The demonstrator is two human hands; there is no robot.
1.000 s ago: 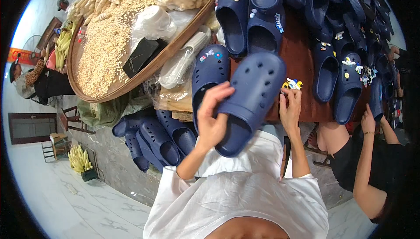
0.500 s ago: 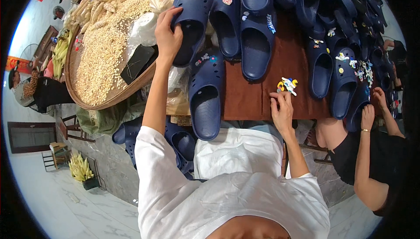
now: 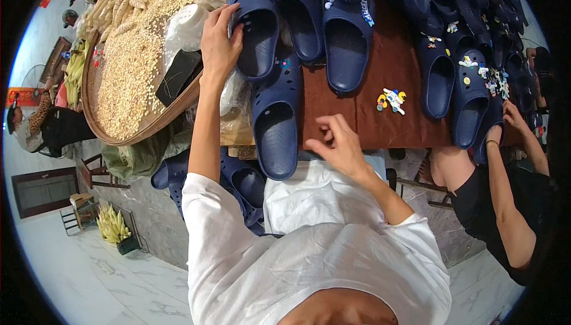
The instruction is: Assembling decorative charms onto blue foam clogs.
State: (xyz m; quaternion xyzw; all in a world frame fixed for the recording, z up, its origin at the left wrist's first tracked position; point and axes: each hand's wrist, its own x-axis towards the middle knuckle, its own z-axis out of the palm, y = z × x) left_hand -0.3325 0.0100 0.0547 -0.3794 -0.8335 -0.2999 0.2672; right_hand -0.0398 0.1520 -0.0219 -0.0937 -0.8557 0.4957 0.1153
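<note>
Since a second ago the person has lifted the navy clog (image 3: 257, 24) away from the chest and carried it up toward eleven o'clock; the left hand (image 3: 219, 42) now presses it down at the far left end of the row of clogs on the brown table (image 3: 369, 124), fingers still wrapped over its left rim, so the shoe looks delivered to its place but not yet let go. The right hand (image 3: 339, 143) has drawn back from the colourful charms (image 3: 391, 99) it hovered by half a second ago; it now hangs loosely curled and empty at the near table edge, the charms lying apart from it at about one o'clock. A second navy clog (image 3: 275, 126) lies just left of that hand, directly below the held one at six o'clock. A co-worker's hand (image 3: 513, 114) works on the clogs at three o'clock, and a round tray of grain (image 3: 128, 69) sits at ten o'clock.
</note>
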